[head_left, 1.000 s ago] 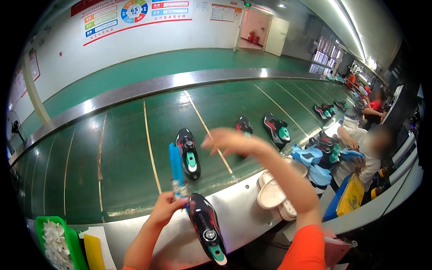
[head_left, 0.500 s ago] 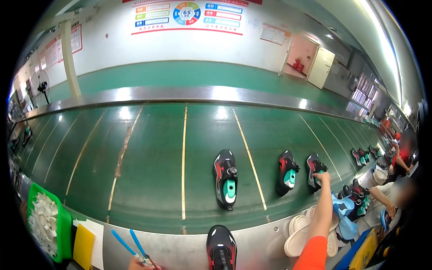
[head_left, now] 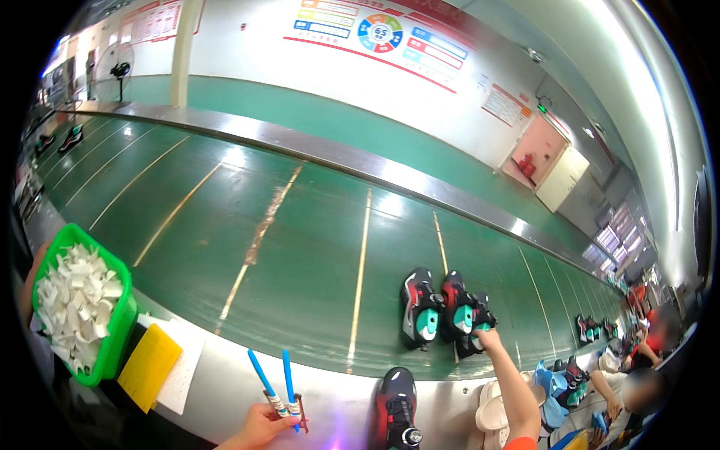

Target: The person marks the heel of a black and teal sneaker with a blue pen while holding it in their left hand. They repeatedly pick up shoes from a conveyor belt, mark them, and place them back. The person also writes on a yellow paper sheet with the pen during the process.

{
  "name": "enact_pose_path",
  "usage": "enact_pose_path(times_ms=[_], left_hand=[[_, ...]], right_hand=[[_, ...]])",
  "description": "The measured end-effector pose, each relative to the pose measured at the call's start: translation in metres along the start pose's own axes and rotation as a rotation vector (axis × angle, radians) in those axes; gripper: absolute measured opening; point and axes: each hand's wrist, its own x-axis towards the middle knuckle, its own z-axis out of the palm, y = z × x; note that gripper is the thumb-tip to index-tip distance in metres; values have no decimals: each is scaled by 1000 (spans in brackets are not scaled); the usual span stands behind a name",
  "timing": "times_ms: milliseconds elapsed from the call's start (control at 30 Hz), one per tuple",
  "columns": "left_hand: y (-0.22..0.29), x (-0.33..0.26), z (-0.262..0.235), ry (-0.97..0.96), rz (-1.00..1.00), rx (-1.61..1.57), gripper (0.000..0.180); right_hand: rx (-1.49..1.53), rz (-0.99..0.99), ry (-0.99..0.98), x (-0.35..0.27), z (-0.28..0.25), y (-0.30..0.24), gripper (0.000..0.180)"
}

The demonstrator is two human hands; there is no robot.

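My left hand (head_left: 264, 426) is closed around two slim blue sticks (head_left: 289, 379) with white-and-blue wrapped grips; their exact kind I cannot make out. My right hand (head_left: 487, 340) grips the heel end of a black, red and grey sports shoe (head_left: 474, 346) on the green belt, a teal piece showing at its opening. Close on its left stand a second such shoe (head_left: 454, 289) and a third (head_left: 412, 304), toes pointing away from me. Nearer me, another shoe (head_left: 396, 397) rests on the metal ledge, its heel end cut off by the lower edge.
A green basket (head_left: 120, 322) of white scraps stands at the left, beside a yellow pad (head_left: 152, 367). Beige clogs (head_left: 491, 409) and blue shoe-like pieces (head_left: 551, 390) lie right of my forearm. Co-workers sit farther right. A metal rail (head_left: 322, 142) borders the belt's far side.
The view has turned and tilted. My right hand has brought its shoe leftward, and the three shoes on the belt now stand closer together. More of my left hand shows, still holding the blue sticks.
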Motion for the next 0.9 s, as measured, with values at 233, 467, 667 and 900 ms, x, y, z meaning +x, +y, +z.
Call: enact_pose_path(times_ms=[233, 467, 667, 900], left_hand=[[10, -26, -18, 94, 229, -75, 8], [25, -58, -26, 223, 271, -151, 9], [24, -74, -34, 211, 306, -112, 10], [20, -87, -39, 169, 319, -46, 12]], right_hand=[[164, 34, -372, -113, 70, -134, 40], [-90, -198, -584, -192, 172, -240, 91], [-165, -418, -693, -297, 251, -331, 90], [-61, -470, -731, -338, 270, -347, 116]])
